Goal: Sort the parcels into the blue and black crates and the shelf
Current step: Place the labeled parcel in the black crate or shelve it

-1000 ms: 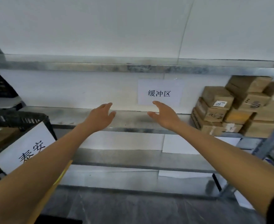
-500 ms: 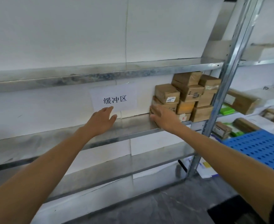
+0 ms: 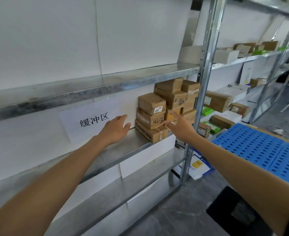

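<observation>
A: Begin with the fingers, please. What do they do?

B: The fingers (image 3: 173,114) of the right hand (image 3: 179,127) are straight and a little spread, thumb out to the side; they pinch nothing. Their tips are at the front of the stack of parcels (image 3: 167,103), but whether they touch the cardboard I cannot tell. The left hand (image 3: 115,129) is relaxed, fingers close together, and holds nothing; it hovers over the shelf (image 3: 131,143), just beside the stack.

A: Where exactly are the parcels?

B: At the right end of that shelf, just beside the upright post (image 3: 205,79), to the right of a paper sign (image 3: 89,120).

A: How will such a box handle?

B: In my judgement stiff and rather light (small brown cartons, taped, with flat faces), and not slippery. The box with a white label (image 3: 151,103) lies on top of the left column, so it is free to lift first. I would take it by two opposite side faces. Pulling a lower box could bring down those above.

A: And the crates?

B: A blue perforated panel (image 3: 259,147) is near on the right; whether it belongs to the blue crate I cannot tell.
</observation>
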